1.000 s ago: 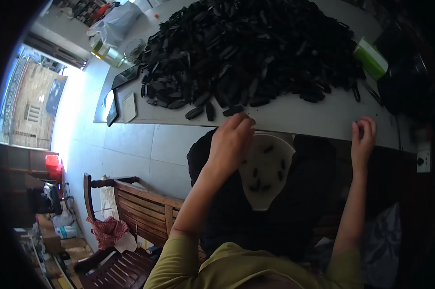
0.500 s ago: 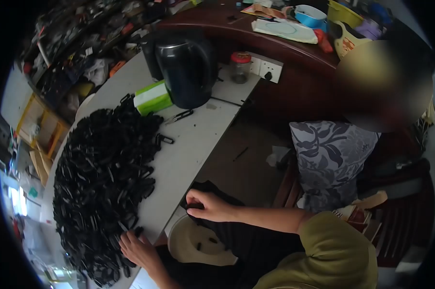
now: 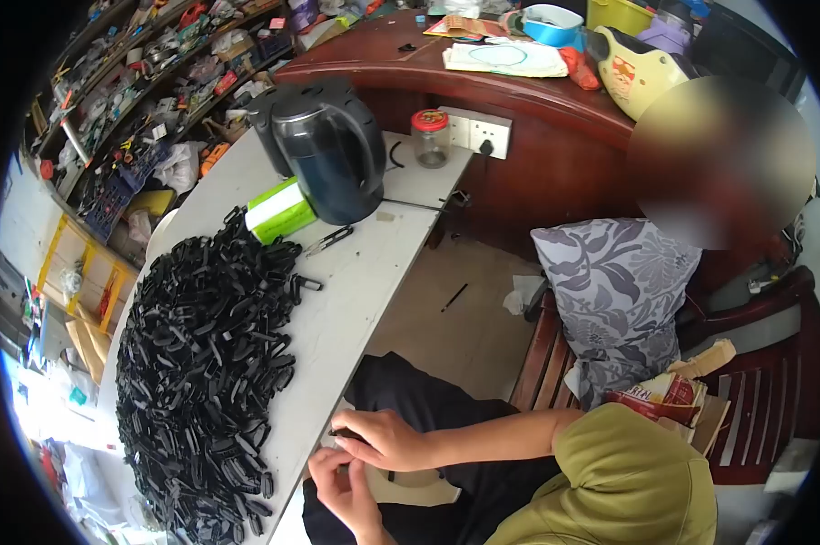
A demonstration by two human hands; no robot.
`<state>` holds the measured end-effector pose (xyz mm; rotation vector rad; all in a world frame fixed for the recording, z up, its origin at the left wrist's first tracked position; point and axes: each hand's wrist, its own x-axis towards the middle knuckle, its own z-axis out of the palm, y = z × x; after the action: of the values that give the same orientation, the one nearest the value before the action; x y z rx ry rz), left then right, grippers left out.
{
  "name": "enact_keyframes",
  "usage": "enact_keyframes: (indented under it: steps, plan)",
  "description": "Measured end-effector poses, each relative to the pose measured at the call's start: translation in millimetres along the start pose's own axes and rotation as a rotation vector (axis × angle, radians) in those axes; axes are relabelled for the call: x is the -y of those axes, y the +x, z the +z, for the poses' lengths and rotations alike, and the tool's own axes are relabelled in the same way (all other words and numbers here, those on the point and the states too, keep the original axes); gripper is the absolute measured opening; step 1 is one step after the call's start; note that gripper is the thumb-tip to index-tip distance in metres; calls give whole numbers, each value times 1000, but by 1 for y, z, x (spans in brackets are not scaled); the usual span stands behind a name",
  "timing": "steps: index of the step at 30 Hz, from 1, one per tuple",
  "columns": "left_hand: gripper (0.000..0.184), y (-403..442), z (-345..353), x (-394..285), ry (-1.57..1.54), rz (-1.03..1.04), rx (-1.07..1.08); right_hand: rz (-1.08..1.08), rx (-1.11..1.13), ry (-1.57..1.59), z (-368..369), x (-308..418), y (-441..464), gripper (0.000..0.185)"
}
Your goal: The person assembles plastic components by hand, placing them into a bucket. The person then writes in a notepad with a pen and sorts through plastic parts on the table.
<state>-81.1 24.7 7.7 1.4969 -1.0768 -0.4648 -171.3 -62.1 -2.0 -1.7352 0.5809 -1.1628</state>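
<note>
A large heap of small black plastic pieces (image 3: pixel 201 363) lies on the pale table (image 3: pixel 346 300). Past the table's edge my right hand (image 3: pixel 387 440) pinches one dark piece (image 3: pixel 348 436) between thumb and fingers. Just below it, my left hand (image 3: pixel 339 486) is close to or touching the right, fingers curled; whether it holds anything is too small to tell. Beneath both hands a cream-coloured container (image 3: pixel 419 491) rests between the dark-clothed legs, mostly hidden by the hands and forearm.
On the table stand a dark kettle (image 3: pixel 324 154), a green-and-white packet (image 3: pixel 280 211), a red-lidded jar (image 3: pixel 431 139) and small black snips (image 3: pixel 328 241). A patterned cushion (image 3: pixel 610 291) sits on a wooden bench (image 3: pixel 537 359). Cluttered shelves (image 3: pixel 156 100) stand at upper left.
The view has swung right from the doorway side towards the bench. My left hand has moved from the heap's edge to beside my right hand, above the container.
</note>
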Motion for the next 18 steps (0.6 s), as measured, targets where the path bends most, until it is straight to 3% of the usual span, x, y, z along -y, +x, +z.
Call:
enact_keyframes:
  steps: [3, 5, 8, 12, 15, 18]
  plan:
    - [29, -9, 3, 5, -508, -141, -120, -18, -17, 62, 4, 4, -10, 16]
    - [27, -9, -8, 16, -808, -247, 37, -93, -50, 142, 9, 8, -13, 16]
    - [26, -12, -13, 18, -896, -307, 8, -180, 89, -6, -1, 11, -13, 18]
    - [24, -16, -27, 14, -217, -190, -2, 5, 260, -2, -23, 25, -6, 25]
    - [22, -17, -34, 11, -177, -110, 112, -3, 446, -2, -31, 28, 0, 28]
    - [23, -16, -40, 12, -140, -97, 161, 142, 605, 118, -33, 17, -1, 33]
